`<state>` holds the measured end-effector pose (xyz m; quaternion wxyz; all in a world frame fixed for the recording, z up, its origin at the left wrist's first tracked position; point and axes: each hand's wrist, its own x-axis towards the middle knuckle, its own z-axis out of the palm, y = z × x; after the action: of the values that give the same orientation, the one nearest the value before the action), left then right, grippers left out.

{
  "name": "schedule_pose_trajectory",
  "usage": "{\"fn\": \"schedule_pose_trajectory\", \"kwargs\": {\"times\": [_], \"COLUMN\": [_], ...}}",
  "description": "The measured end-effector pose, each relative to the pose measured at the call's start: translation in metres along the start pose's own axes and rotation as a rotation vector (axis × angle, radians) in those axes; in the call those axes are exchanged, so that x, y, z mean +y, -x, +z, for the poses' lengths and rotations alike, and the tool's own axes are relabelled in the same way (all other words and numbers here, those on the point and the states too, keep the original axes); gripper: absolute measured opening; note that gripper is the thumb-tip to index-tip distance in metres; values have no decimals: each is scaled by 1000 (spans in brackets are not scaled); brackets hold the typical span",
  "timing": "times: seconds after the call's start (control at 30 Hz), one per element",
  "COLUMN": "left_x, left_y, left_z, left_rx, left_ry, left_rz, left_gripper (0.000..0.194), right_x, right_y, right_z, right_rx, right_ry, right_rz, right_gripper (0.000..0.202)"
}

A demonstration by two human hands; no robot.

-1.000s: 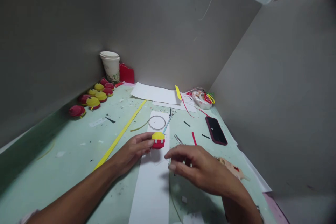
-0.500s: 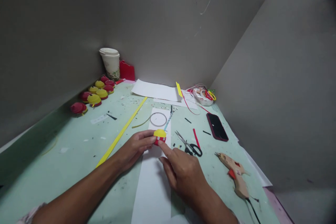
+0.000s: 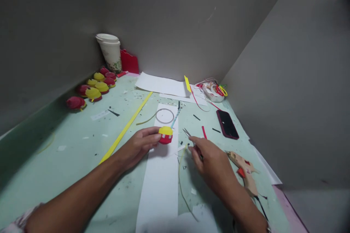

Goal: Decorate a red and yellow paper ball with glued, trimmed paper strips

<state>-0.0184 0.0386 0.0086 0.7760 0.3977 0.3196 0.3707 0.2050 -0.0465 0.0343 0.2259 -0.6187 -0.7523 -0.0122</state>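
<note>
A small rounded craft piece (image 3: 165, 135), yellow on top and red below with white squares between, is pinched in the fingers of my left hand (image 3: 140, 145). It is held over a long white paper strip (image 3: 160, 193). My right hand (image 3: 210, 156) reaches over the scissors (image 3: 187, 132), thumb and index finger apart. The scissors lie on the table with their blade tips showing; the hand covers most of the black handles. Just left of the right fingertips are a small white strip (image 3: 181, 148) and a thin greenish cord (image 3: 180, 182).
Several red and yellow craft pieces (image 3: 94, 94) stand at the left, near white cups (image 3: 111, 52). A glue gun (image 3: 244, 171) and a phone (image 3: 227, 124) lie at the right. A wire ring (image 3: 164, 115) and a yellow strip (image 3: 127, 127) lie ahead.
My right hand has left the craft piece and moved right, over the scissors. The left hand keeps holding the piece, whose white squares now show fully. The view has tilted slightly.
</note>
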Motion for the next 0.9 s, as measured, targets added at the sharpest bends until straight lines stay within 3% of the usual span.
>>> {"fn": "schedule_pose_trajectory", "kwargs": {"times": [0.1, 0.2, 0.33, 0.47, 0.6, 0.7, 0.8, 0.9], "left_x": [2, 3, 3, 2, 1, 2, 3, 2], "left_y": [-1, -1, -1, 0, 0, 1, 2, 2], "left_z": [-2, -2, -2, -3, -5, -4, -3, -3], "left_rx": [23, 12, -21, 2, -30, -65, -65, -74], "left_ry": [72, 133, 145, 115, 80, 42, 19, 17], "left_rz": [11, 30, 11, -8, -12, -22, -24, -31], "left_gripper": [32, 25, 30, 30, 29, 29, 28, 30], "right_x": [21, 27, 24, 24, 28, 28, 28, 27], "right_y": [5, 8, 7, 3, 7, 17, 26, 32], "right_z": [3, 10, 12, -2, -30, -46, -47, -37], "right_rx": [-181, -284, -316, -290, -217, -288, -409, -518], "right_ry": [211, 317, 340, 263, -216, -766, -1098, -1244], "right_rz": [172, 237, 246, 289, 358, 432, 523, 533], "right_gripper": [26, 30, 42, 38, 40, 46, 51, 54]}}
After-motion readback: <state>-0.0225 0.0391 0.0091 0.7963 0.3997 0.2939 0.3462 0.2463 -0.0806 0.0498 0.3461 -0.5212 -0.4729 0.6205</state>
